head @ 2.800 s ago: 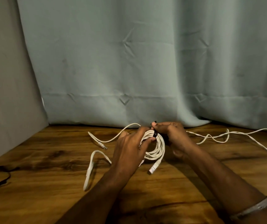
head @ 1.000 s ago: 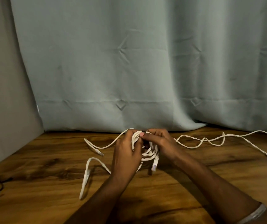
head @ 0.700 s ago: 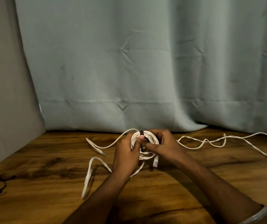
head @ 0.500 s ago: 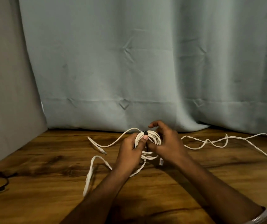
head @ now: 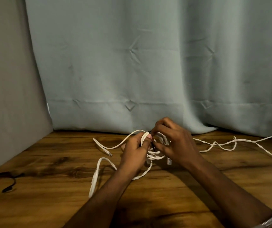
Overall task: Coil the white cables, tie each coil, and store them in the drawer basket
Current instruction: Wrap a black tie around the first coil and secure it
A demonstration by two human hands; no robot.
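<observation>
A coil of white cable (head: 156, 156) is held upright just above the wooden table (head: 49, 203). My left hand (head: 135, 153) grips the coil's left side, thumb pressed on its top. My right hand (head: 174, 142) closes over the right side, and its fingertips pinch a thin black tie (head: 150, 132) at the top of the coil. A connector (head: 169, 161) hangs below my right hand. Two loose white cable ends (head: 105, 149) trail left of the coil. Another loose white cable (head: 230, 143) runs across the table to the right. No drawer basket shows.
A pale green curtain (head: 148, 71) hangs right behind the hands. A grey panel (head: 8, 96) closes the left side. A black cord (head: 8, 183) lies at the table's left edge. A bracelet (head: 270, 221) sits on my right wrist.
The black tie now sits around the top of the coil. My right hand rose from the coil's side to pinch the tie; my left thumb stays on the coil.
</observation>
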